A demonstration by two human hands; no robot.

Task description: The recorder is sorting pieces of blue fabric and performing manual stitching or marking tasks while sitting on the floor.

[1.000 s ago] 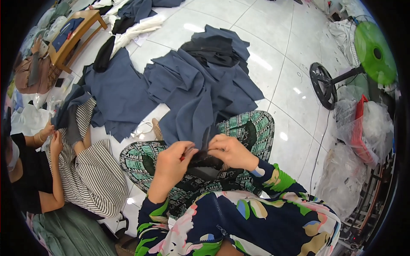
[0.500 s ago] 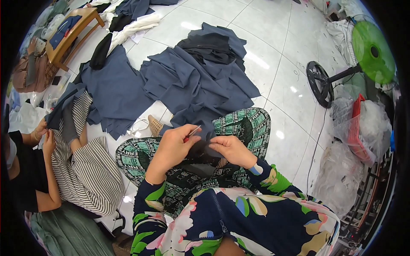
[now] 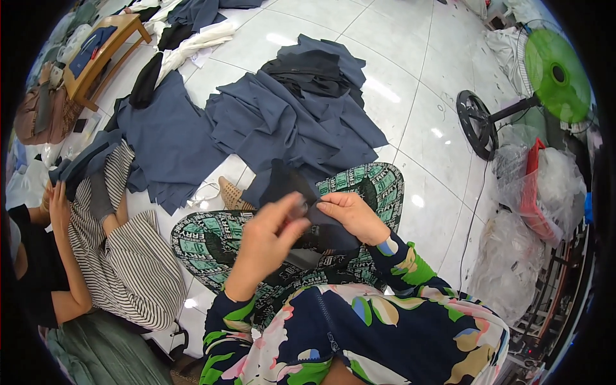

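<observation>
My right hand (image 3: 353,217) pinches a dark blue-grey piece of cloth (image 3: 333,236) between thumb and fingers above my lap. A darker, thin black part of the cloth (image 3: 282,181) sticks up beyond my hands. Close to the pinched edge is my left hand (image 3: 266,234), its fingers curled and smeared by motion. A small greyish glint shows at its fingertips, too blurred to name. Below the hands lie my crossed legs in green and black patterned trousers (image 3: 199,237).
A heap of blue-grey cloth pieces (image 3: 256,122) lies ahead, with a flatter stack (image 3: 167,131) to its left. Another person (image 3: 45,269) sits at the left, handling dark cloth. At the right stand a green fan (image 3: 558,74), a red basket (image 3: 532,192) and plastic bags (image 3: 507,269).
A thin red-handled tool with a metal tip, visible in my left hand before, is no longer distinct. The held cloth has shifted, its black part now raised. My right hand keeps its pinch.
</observation>
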